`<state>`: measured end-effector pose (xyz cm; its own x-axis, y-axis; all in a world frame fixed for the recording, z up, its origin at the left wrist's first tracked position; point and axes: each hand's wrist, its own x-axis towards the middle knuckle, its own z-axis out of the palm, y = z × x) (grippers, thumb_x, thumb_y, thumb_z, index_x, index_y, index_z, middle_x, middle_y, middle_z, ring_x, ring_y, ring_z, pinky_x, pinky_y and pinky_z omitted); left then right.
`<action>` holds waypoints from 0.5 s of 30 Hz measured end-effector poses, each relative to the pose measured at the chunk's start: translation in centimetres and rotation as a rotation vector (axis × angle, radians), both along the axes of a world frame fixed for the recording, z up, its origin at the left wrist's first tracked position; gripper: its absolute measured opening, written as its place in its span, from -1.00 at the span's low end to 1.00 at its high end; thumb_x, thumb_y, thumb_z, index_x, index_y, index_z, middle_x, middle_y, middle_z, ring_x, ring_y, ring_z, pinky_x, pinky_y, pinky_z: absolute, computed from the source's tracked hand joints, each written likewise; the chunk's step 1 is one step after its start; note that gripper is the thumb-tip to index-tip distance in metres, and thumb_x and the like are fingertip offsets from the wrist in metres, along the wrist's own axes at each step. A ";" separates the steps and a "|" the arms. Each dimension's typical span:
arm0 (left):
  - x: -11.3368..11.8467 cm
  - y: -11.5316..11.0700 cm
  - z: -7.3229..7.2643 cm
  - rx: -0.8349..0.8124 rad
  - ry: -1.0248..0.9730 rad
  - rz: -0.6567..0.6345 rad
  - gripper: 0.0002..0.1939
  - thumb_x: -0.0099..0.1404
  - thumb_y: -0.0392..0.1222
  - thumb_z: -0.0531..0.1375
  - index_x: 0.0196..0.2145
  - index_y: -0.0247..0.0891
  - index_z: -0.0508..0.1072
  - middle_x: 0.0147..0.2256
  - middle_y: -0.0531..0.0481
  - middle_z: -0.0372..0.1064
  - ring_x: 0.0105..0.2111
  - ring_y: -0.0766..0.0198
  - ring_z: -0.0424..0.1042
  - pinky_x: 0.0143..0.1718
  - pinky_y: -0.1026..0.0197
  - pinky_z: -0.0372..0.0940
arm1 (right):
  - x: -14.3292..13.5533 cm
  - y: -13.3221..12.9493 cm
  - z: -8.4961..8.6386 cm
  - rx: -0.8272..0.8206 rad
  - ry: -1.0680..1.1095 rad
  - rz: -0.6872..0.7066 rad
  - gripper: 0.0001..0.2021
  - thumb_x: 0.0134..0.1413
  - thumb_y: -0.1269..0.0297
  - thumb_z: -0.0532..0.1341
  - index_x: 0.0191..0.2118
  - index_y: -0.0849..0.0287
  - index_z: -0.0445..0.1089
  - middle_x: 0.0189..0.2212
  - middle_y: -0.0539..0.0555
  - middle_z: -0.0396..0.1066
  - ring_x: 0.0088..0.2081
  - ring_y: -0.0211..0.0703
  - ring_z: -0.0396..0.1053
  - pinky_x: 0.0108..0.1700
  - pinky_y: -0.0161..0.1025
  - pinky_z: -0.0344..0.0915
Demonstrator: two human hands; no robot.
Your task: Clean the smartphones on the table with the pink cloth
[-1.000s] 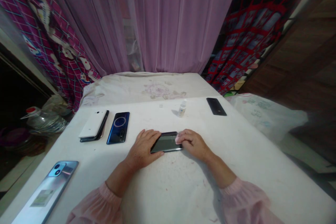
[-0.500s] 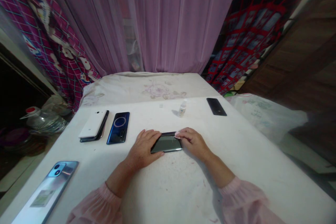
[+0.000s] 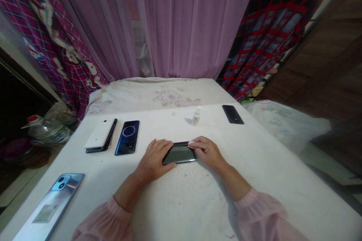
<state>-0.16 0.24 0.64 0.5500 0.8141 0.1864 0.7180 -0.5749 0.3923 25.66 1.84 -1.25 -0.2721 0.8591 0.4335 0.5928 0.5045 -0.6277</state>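
Note:
A dark, glossy smartphone [image 3: 180, 154] lies flat and crosswise on the white-covered table in front of me. My left hand [image 3: 155, 158] grips its left end, thumb along the near edge and fingers over the far edge. At the right end, the fingers of my right hand [image 3: 207, 151] are pinched around a small pale pink piece [image 3: 191, 144], which touches the phone near its far right corner. What this piece is I cannot make out. Beyond the phone stands a small white bottle [image 3: 195, 117] with a label.
A blue phone [image 3: 127, 138] lies to the left, beside a stack topped by a white phone [image 3: 99, 135]. A silver-blue phone [image 3: 51, 207] is at the near left. Another dark phone [image 3: 232, 115] rests at the far right. A tiny pale square [image 3: 173, 113] lies near the bottle.
My right hand and forearm have shifted very slightly, still at the phone's far right corner. My left hand and the phone stay in place.

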 end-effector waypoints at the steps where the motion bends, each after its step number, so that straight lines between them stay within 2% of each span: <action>1: 0.0 0.0 0.0 -0.001 0.002 0.001 -0.37 0.21 0.04 0.24 0.19 -0.18 0.24 0.15 -0.19 0.28 0.17 -0.06 0.20 0.25 -0.25 -0.08 | 0.1 0.0 0.0 -0.015 0.020 0.009 -0.67 -0.01 0.53 0.13 -0.31 0.03 0.59 -0.35 0.03 0.50 -0.29 -0.17 0.45 -0.22 -0.22 0.40; 7: 0.0 0.0 0.0 0.003 -0.004 0.002 -0.36 0.21 0.05 0.24 0.19 -0.17 0.24 0.15 -0.18 0.28 0.17 -0.06 0.20 0.24 -0.24 -0.08 | 0.4 0.0 0.0 -0.077 0.035 0.048 -0.74 -0.02 0.47 0.15 -0.39 0.04 0.59 -0.42 0.02 0.48 -0.35 -0.21 0.43 -0.27 -0.28 0.37; 15: 0.0 0.0 -0.1 0.000 -0.009 -0.001 -0.37 0.22 0.07 0.23 0.19 -0.17 0.24 0.15 -0.17 0.28 0.17 -0.05 0.20 0.25 -0.25 -0.09 | 0.0 0.3 -0.2 -0.027 -0.019 -0.027 -0.66 0.02 0.52 0.13 -0.25 -0.01 0.58 -0.33 0.02 0.49 -0.26 -0.18 0.43 -0.18 -0.23 0.38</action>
